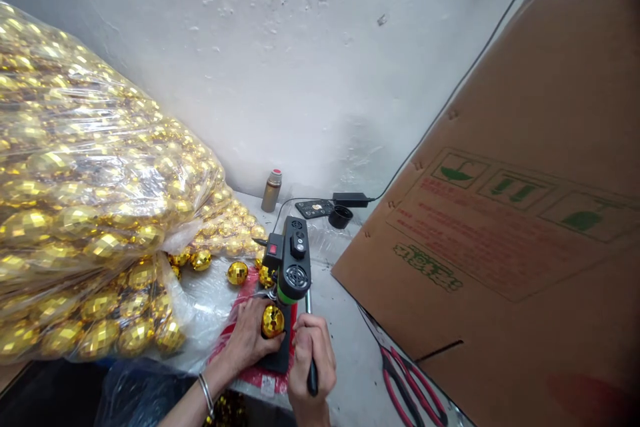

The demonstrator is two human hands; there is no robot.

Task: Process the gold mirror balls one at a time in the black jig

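A small black bench drill press (pixel 296 260) with a green band stands on the table. Just below its head, a shiny gold mirrored ball (pixel 273 321) is held by my left hand (pixel 249 333), thumb and fingers curled around it over the black base. My right hand (pixel 313 357) is closed around the press's lever (pixel 313 377), whose black grip end sticks out below the fingers. A few more gold balls (pixel 237 273) lie loose behind my left hand. The drill tip is hidden from view.
A large clear bag of gold balls (pixel 110 213) fills the left. On the right leans a cardboard box (pixel 500 180), with red-handled pliers (pixel 410 387) beside it. A bottle (pixel 271 191), power adapter (pixel 351 199), phone-like slab (pixel 314 208) and black cup (pixel 341 216) sit near the wall.
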